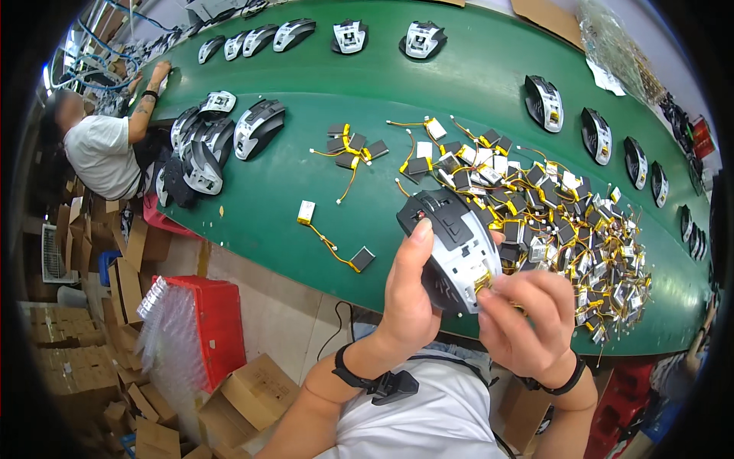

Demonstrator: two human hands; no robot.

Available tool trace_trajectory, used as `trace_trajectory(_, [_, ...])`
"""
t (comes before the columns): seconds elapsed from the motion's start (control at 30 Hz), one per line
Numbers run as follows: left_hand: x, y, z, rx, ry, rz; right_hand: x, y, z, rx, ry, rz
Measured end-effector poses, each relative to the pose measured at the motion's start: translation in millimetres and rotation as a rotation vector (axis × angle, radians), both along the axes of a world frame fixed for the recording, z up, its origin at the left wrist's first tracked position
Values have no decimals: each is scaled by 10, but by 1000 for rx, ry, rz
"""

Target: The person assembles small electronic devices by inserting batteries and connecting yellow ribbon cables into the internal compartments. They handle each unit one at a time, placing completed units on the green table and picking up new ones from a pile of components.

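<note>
**Over a green surface (pixel 267 210), one mouse (pixel 456 256) in the left hand (pixel 407 287), the right hand (pixel 539 306) at its rear**

The left hand is wrapped around the black-and-white mouse, its thumb along the upper side. The right hand has its fingers curled and drawn in at a small yellow part (pixel 482 282) in the mouse's rear opening; whether they grip it or only press it, I cannot tell. The mouse is held up off the surface, close to the person.

This mouse looks partway done: the yellow part is at the opening, which is uncovered. Yellow also shows in the openings of the two nearest mice on the right, so those seem further along. The battery heap (pixel 566 222) suggests plenty is left.

By count, one mouse is in hand. Left of the heap lie one white battery (pixel 306 210), one black battery (pixel 362 259) and a small battery cluster (pixel 357 143) of about five. The heap itself is too tangled to count. On the left, one mouse stands beside a mouse pile (pixel 202 167) of perhaps six, overlapping. Along the far side are six mice (pixel 349 37); at right, four clear mice (pixel 544 103), then several too small to count. Beyond are one co-worker (pixel 103 145) and one red crate (pixel 222 321).
</note>
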State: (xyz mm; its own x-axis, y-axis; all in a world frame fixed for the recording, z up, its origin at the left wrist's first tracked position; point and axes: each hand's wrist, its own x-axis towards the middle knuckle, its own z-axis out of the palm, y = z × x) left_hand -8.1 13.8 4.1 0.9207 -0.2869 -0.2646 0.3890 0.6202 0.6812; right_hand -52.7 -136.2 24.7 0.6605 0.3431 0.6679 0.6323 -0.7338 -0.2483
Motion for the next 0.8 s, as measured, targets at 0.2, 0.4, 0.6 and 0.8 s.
trace_trajectory(0.2, [13,2,27,-3,-34,-78,-134,-146,-12,1,57,117])
trace_trajectory(0.4, [35,59,-7,-1,-25,-101,-47,-94,-55,-2,-52,153])
trace_trajectory(0.6, [165,195,168,45,-102,-141,-28,-80,-73,36,92,163])
trace_trajectory(0.8, [601,306,317,145,-201,-242,-75,-246,-49,112,198,35])
